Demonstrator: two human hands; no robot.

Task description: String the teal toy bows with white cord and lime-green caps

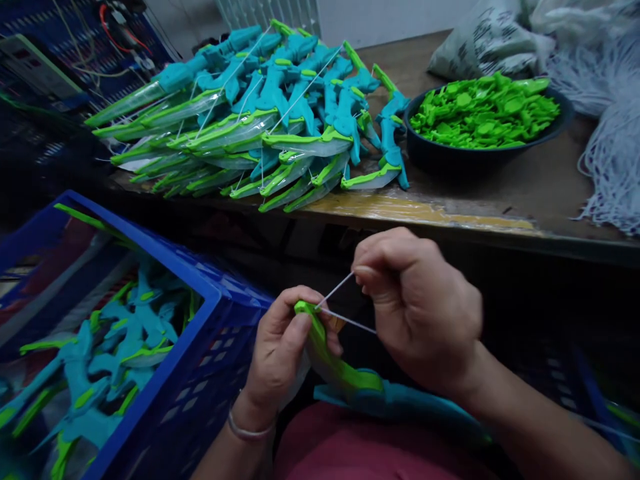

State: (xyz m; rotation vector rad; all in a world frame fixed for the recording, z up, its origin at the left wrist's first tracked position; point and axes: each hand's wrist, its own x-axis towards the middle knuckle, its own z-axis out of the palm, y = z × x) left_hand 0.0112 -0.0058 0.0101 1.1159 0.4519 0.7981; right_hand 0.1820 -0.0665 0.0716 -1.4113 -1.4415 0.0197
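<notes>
Across my lap lies a toy bow [360, 383] with a teal middle and a green limb, its far end hidden behind my right forearm. My left hand [283, 350] pinches the green limb near its tip, thumb on top. A thin white string [336, 289] runs from that tip to my right hand [420, 307], which is closed with thumb and forefinger pinched on it. A second strand stretches from the tip under the right hand, where its end is hidden.
Many similar toy bows [300, 93] are piled on the table [400, 57]. A dark bowl [450, 157] holds small green parts, beside a bundle of white strings [615, 147] and a plastic sack [485, 43]. A blue crate [210, 307] with more bows stands at my left.
</notes>
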